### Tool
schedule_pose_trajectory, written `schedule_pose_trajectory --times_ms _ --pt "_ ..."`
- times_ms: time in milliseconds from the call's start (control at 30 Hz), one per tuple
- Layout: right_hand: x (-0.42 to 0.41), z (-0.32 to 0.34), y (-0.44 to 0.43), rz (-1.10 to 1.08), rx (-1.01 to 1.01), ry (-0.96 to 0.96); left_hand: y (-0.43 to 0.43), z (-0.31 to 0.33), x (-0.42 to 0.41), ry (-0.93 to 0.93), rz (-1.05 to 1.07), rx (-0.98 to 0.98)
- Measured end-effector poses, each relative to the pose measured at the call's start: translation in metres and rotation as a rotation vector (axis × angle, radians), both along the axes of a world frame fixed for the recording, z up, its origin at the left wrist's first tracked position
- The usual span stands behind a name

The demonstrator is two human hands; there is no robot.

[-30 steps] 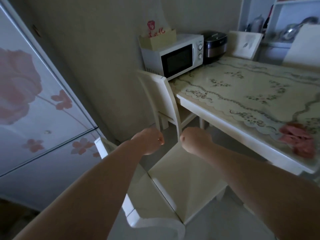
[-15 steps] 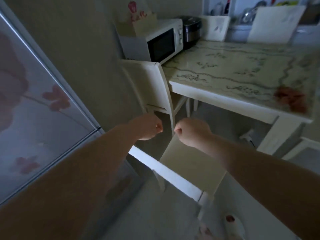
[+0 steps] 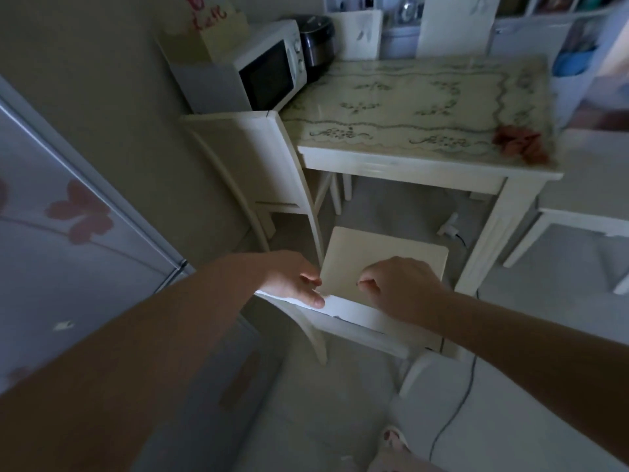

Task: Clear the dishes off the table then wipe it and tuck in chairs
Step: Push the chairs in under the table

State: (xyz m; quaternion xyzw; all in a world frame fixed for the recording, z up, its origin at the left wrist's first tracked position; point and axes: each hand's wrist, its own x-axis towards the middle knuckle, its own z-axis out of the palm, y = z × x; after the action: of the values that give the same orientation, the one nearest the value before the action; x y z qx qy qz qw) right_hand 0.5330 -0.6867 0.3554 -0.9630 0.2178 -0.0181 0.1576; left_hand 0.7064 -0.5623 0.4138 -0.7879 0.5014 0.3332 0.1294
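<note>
Top rail of cream-white wooden chair point(image 3: 384, 253) gripped by curled left hand point(image 3: 292, 284) and right hand point(image 3: 398, 287); rigid, probably light, push from there.

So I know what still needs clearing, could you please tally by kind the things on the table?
Microwave: 1
Rice cooker: 1
Pink cloth: 1
Dishes: 0
Total: 3
</note>
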Motion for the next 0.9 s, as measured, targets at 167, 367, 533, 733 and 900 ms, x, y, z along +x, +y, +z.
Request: schedule_pose_trajectory --times_ms 167,367,533,733,900 --pt "-0.005 0.005 0.015 0.032 0.0 0.066 0.012 -0.005 0.006 0.011 -0.038 -0.007" --pt "-0.012 0.006 0.04 -0.011 0.024 0.101 0.022 -0.02 0.018 -0.04 -0.15 -0.041" --pt "-0.017 -0.002 0.055 0.031 -0.101 0.188 0.027 -0.043 0.032 -0.158 -0.395 -0.196" --pt "-0.024 -0.004 0.06 -0.019 -0.161 0.216 0.032 -0.05 0.037 -0.258 -0.562 -0.332" --pt "-0.023 -0.007 0.063 -0.067 -0.185 0.199 0.036 -0.049 0.036 -0.153 -0.532 -0.372"
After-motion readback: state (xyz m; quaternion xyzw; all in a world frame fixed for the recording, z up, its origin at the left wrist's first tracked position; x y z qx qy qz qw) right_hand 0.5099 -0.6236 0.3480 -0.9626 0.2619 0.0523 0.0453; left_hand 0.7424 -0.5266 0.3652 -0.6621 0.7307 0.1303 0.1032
